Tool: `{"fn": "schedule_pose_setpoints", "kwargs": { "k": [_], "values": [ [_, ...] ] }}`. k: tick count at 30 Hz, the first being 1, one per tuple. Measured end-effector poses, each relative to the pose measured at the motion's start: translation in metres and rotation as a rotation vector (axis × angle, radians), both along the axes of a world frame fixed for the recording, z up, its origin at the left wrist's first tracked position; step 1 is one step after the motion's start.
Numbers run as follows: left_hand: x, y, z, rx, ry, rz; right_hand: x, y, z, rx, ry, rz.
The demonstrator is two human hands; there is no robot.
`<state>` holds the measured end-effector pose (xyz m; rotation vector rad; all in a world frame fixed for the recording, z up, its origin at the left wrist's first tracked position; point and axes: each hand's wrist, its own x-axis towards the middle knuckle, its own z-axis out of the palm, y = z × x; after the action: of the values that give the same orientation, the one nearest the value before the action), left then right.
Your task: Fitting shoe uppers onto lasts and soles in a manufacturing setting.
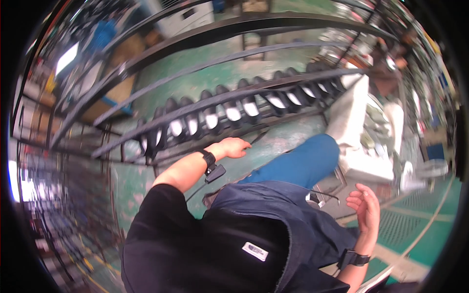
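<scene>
My left hand (233,147) hangs over the green floor, just this side of a row of black shoes (233,112) with white insides. Its fingers are loosely bent and slightly apart, and I see nothing in them. The shoes stand side by side on the low level of a dark metal rack (205,104). Out to the right, my right hand (365,205) is raised with its fingers apart and a little curved, holding nothing. Nearest to it is a white bin (351,110) with grey-green pieces inside.
Long rack rails (195,40) cross at the far side. Cardboard boxes (126,93) stand beyond them at the left. More racking (58,205), blurred, fills the left edge. A grey perforated panel (398,227) lies at the right on the green floor (288,134).
</scene>
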<state>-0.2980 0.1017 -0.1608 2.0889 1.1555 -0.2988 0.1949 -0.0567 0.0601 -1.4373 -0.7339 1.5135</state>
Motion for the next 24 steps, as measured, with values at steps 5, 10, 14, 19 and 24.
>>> {"fn": "schedule_pose_setpoints", "kwargs": {
  "k": [5,10,14,19,24],
  "values": [
    [0.14,0.07,0.068,0.249,-0.38,-0.08,0.066,-0.088,0.07,0.041,-0.082,-0.271],
    [0.209,0.084,0.134,0.145,-0.737,0.177,0.111,-0.195,0.125,0.134,-0.221,-0.564],
    [0.252,0.099,0.13,0.103,-0.847,0.028,0.118,-0.333,0.149,0.094,-0.527,-0.995],
    [0.32,-0.019,0.218,0.052,-0.648,-0.161,0.09,-0.544,0.171,-0.222,-1.004,-1.66],
    [0.337,0.002,0.2,-0.045,-0.509,-0.269,0.165,-0.62,0.148,-0.473,-1.16,-1.591]
  ]
}}
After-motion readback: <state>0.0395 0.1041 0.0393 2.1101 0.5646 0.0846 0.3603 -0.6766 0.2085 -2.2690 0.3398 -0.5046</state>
